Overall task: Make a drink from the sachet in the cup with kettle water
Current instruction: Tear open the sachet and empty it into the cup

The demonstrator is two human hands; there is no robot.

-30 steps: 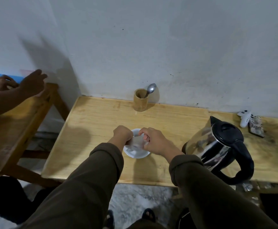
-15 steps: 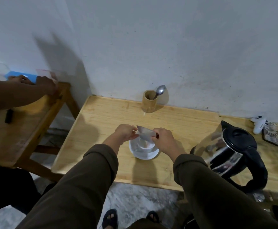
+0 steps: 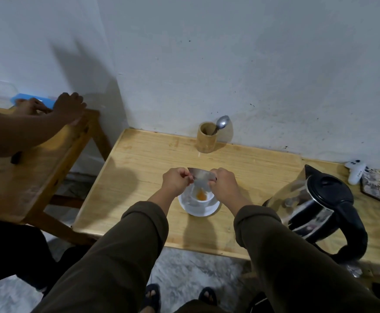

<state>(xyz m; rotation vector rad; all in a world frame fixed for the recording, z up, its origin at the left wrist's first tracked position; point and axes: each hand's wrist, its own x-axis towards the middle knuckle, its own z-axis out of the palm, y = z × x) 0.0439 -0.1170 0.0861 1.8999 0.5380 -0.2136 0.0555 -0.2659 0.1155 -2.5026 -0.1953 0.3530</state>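
Both hands hold the sachet (image 3: 201, 177) above the white cup (image 3: 201, 196), which stands on a white saucer (image 3: 199, 210) near the front edge of the table (image 3: 139, 177), about the middle of its length. The fingers of the left hand (image 3: 176, 180) are clamped on the left end of the sachet, and the fingers of the right hand (image 3: 224, 182) are clamped on its right end. The sachet is silver and hangs down toward the cup. Inside the cup lies a little orange powder (image 3: 201, 195). The kettle (image 3: 315, 206), steel with a black lid and handle, stands near the front right corner. At the back edge a wooden holder (image 3: 207, 141) carries 1 spoon (image 3: 221, 124).
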